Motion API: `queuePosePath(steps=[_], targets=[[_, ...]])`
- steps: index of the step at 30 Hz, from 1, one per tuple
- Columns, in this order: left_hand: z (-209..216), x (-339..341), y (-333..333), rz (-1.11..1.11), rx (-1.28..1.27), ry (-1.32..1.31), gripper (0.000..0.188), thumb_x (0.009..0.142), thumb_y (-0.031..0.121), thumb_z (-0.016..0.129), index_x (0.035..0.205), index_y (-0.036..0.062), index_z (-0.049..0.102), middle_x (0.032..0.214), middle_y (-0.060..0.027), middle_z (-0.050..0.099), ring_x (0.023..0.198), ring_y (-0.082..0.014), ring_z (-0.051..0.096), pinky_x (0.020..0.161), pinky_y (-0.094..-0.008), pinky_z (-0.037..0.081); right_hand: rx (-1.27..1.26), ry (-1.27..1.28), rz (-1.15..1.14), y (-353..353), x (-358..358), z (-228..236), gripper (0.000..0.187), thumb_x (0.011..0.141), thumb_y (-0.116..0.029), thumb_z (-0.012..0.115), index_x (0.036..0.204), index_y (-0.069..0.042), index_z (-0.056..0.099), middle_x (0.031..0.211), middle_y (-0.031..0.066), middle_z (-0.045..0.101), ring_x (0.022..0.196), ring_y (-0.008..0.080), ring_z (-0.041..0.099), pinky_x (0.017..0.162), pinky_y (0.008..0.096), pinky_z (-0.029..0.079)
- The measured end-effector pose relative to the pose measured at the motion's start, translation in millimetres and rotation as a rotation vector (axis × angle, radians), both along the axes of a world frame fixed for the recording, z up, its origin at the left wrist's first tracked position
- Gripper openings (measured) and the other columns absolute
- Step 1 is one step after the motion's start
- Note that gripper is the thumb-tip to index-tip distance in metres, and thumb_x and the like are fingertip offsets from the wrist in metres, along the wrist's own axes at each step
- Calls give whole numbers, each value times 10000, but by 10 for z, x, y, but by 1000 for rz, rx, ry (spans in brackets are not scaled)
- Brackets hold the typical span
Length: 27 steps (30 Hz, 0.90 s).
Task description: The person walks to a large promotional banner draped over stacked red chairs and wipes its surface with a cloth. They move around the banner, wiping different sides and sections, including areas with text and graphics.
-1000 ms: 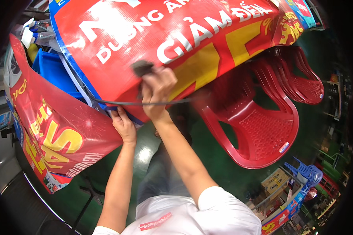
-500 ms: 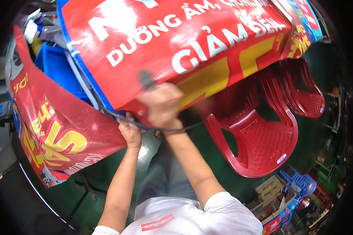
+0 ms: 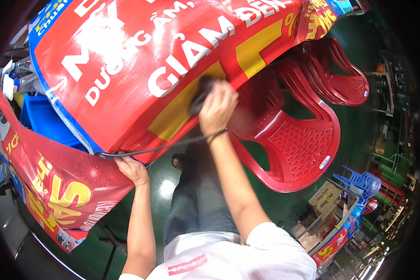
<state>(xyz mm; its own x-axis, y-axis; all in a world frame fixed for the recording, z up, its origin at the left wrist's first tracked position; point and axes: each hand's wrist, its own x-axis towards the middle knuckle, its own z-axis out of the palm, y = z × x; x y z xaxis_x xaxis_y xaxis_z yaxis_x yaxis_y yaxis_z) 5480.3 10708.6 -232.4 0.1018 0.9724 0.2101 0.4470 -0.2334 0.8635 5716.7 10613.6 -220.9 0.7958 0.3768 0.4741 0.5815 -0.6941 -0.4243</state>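
Right hand (image 3: 218,108) is pinching a dark object (image 3: 200,95) over the red banner's (image 3: 119,119) near edge; left hand (image 3: 133,170), finger grip unclear, is touching its left corner

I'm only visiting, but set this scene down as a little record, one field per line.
Right hand: holds a dark object, blurred, over the red banner's yellow part
Left hand: at the banner's near corner, fingertips partly hidden
Cord: dark, spanning from near the left hand to the right wrist
Left side: blue bin, spray bottles
Right side: red plastic chairs
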Motion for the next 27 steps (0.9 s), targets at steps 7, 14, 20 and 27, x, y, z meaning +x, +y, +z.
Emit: queuePosePath(steps=[7, 14, 20, 27], targets=[[14, -12, 3, -25, -44, -70, 439, 1044, 197, 391, 1370, -96, 390, 1399, -249, 442, 1250, -293, 460, 1063, -373, 347, 92, -120, -726, 191, 1796, -329, 313, 845, -83, 557, 1155, -66, 600, 1116, 149, 523, 1021, 331, 510, 796, 454, 417], [-53, -30, 88, -51, 88, -19, 351, 1035, 146, 379, 1262, -111, 454, 1254, -221, 551, 1101, -290, 531, 990, -378, 394, 65, 98, 128, 90, -719, -507, 300, 825, -140, 633, 1077, 12, 573, 1072, 205, 525, 930, 378, 507, 813, 481, 414], [161, -162, 91, -30, 17, -86, 358, 1030, 192, 413, 1214, -106, 486, 1174, -228, 582, 1056, -281, 541, 951, -391, 413, 64, 545, 684, -998, -1940, -2, 317, 780, -16, 665, 1092, -67, 645, 957, 129, 577, 915, 312, 576, 775, 403, 505], [149, -114, 139, 71, 115, 143, 326, 912, 54, 405, 1215, -43, 471, 777, -129, 586, 638, -254, 557, 627, -368, 486, 342, 32, 146, -1068, 357, 722, 195, 877, -24, 570, 1060, 39, 588, 1026, 182, 534, 986, 335, 531, 897, 412, 429]])
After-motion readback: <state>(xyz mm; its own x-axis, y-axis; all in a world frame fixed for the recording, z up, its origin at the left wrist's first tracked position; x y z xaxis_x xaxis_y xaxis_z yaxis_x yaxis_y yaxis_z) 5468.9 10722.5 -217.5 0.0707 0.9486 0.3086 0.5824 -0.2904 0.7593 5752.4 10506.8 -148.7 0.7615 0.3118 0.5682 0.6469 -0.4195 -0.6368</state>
